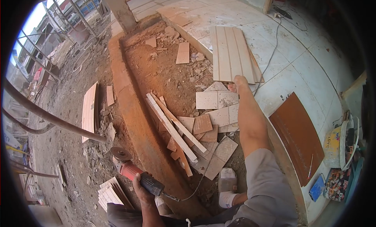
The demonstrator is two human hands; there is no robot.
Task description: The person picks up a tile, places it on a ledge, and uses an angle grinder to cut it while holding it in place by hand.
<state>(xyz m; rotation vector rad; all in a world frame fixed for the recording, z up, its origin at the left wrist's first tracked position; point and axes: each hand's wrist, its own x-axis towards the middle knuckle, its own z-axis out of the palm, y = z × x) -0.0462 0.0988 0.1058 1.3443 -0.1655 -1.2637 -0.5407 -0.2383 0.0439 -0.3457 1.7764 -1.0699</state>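
Note:
My left hand [141, 188] is wrapped around the body of a red and black angle grinder [137, 176], low in the view. Its cutting disc [121, 153] points up and away over the rubble beside the low earth-stained wall. My right hand [237, 83] reaches forward and grips the near edge of a cream tile [232, 50] with lengthwise grooves. That tile rests on the edge of the tiled floor, with another tile partly showing under it. Below the right hand lie cut patterned tile pieces [213, 99].
Wooden strips [172, 127] lie over broken tiles in the dirt trench. The low wall [125, 101] runs along its left. Brown tiles [297, 139], a yellow bucket [335, 144] and a blue object [317, 187] are at right. A power cord [276, 43] crosses the floor. Tile stacks [90, 109] stand left.

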